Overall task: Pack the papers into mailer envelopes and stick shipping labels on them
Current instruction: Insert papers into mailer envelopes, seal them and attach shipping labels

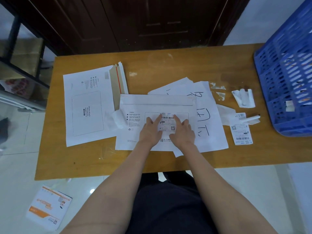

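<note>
A white mailer envelope (135, 132) lies flat at the middle of the wooden table (160, 68), its flap folded shut. A shipping label (167, 123) sits inside the envelope's printed frame. My left hand (150, 130) and my right hand (183, 130) both press on the label with straight fingers, one on each side. Loose white papers (204, 119) with large handwritten characters lie under and right of the envelope. A stack of unused mailer envelopes (87, 105) lies to the left. More shipping labels (242, 134) lie at the right.
A blue plastic crate (287, 73) stands on the table's right end. Crumpled label backing scraps (244, 97) lie beside it, another scrap (117, 119) at the envelope's left edge. An orange and white mailer (49, 206) lies on the tiled floor. A dark wooden door (135, 22) is behind the table.
</note>
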`<state>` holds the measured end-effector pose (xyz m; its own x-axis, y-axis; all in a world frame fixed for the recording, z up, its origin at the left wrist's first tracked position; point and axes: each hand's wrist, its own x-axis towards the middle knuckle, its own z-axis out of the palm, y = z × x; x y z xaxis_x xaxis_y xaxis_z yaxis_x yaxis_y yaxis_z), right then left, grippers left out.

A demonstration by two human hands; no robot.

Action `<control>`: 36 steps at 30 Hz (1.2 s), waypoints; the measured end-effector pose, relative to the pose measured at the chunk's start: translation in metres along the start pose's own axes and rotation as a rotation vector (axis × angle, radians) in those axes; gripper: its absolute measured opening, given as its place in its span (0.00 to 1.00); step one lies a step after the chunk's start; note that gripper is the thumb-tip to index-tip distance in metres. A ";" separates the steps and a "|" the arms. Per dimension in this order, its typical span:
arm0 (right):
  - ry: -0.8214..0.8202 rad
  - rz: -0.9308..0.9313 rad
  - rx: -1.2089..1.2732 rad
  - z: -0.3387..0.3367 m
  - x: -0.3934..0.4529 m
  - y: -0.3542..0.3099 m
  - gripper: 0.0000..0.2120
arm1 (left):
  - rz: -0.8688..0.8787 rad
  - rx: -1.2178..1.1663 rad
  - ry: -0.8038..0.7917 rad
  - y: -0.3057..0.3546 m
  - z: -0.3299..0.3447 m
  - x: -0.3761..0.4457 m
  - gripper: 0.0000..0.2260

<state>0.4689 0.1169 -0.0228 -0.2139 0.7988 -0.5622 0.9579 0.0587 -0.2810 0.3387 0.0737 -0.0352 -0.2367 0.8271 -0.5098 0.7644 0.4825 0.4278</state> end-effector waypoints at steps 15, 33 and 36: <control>-0.141 0.007 -0.210 -0.017 0.006 -0.002 0.57 | 0.022 0.274 -0.269 0.006 -0.026 0.006 0.60; 0.050 0.065 0.288 -0.011 0.006 0.023 0.45 | 0.044 -0.071 -0.043 -0.013 -0.013 -0.009 0.42; 0.337 0.182 0.148 -0.014 0.002 0.028 0.38 | -0.091 -0.268 0.280 -0.019 -0.011 -0.020 0.27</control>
<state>0.4984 0.1291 -0.0208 0.0546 0.9410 -0.3340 0.9311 -0.1688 -0.3233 0.3221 0.0512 -0.0245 -0.4791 0.8060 -0.3476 0.5578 0.5853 0.5885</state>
